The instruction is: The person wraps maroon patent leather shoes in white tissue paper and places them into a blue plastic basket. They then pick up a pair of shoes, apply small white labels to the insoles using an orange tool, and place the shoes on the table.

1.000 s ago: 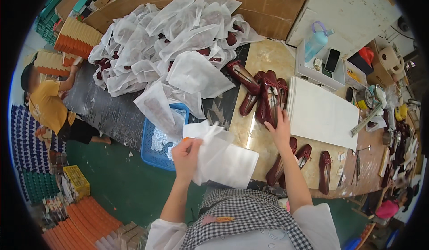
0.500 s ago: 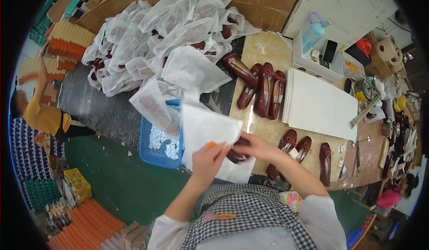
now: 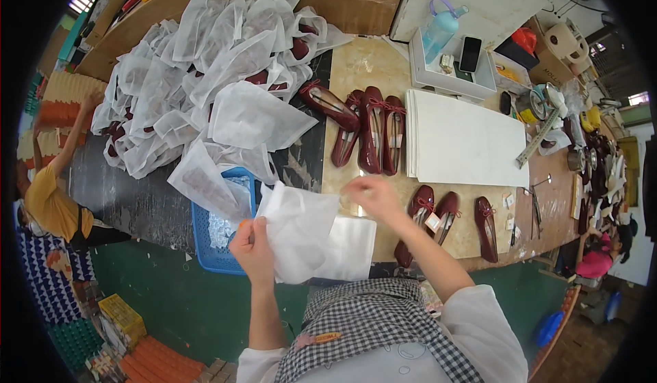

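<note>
One white bag (image 3: pixel 301 226) is pinched in the fingers of the left hand (image 3: pixel 254 249). Four dark red shoes (image 3: pixel 371 126) lie beyond the fingers of the right hand (image 3: pixel 380 204), and three more shoes (image 3: pixel 486 229) to the right of them, seven unbagged in all. One blue basket (image 3: pixel 219 263) stands left of the left fingers; the bagged shoes (image 3: pixel 260 116) heaped beyond these overlap too much to count. Beyond and right of the right fingers are one bottle (image 3: pixel 440 35), one phone (image 3: pixel 470 55) and one ruler (image 3: pixel 538 137).
</note>
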`<state>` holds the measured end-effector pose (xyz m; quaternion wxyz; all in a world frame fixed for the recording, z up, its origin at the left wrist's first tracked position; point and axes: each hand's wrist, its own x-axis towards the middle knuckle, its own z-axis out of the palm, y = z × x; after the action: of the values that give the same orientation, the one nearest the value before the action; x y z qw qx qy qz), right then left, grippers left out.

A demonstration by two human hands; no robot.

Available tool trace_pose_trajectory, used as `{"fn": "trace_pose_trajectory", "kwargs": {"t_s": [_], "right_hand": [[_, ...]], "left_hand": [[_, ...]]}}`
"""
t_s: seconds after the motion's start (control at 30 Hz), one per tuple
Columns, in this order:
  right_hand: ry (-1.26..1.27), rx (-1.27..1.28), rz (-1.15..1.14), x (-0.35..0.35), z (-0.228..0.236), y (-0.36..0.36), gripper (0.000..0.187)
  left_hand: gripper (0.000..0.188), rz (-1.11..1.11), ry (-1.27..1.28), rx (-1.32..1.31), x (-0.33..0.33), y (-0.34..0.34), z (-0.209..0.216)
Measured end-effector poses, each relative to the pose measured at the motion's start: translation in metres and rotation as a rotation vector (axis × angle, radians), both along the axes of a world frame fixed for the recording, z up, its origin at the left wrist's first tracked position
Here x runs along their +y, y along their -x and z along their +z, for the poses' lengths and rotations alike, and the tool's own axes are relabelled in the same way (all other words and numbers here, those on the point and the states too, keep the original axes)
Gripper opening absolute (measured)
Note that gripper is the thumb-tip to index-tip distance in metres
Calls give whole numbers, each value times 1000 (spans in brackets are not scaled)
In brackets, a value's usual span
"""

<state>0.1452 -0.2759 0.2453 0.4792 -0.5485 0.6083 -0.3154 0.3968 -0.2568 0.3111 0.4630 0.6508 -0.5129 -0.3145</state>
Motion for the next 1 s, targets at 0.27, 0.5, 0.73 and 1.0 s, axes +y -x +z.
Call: {"fn": "trace_pose_trajectory", "kwargs": {"t_s": [0.27,0.5,0.73,1.0], "right_hand": [[67,316,-577,-31,-143,72,65],[114,32,-112,73,48,92,45],[73,62,318,85,76,9,38],[193,-786,134,-57,76,-131,36]], "left_hand": [[7,-301,-39,-181,-6,44,7],[14,-291,-8,-374,-24,16,-32],[8,-464,109,-357,25,48,-19],[9,132,147,-250,-9,-28,61]]}}
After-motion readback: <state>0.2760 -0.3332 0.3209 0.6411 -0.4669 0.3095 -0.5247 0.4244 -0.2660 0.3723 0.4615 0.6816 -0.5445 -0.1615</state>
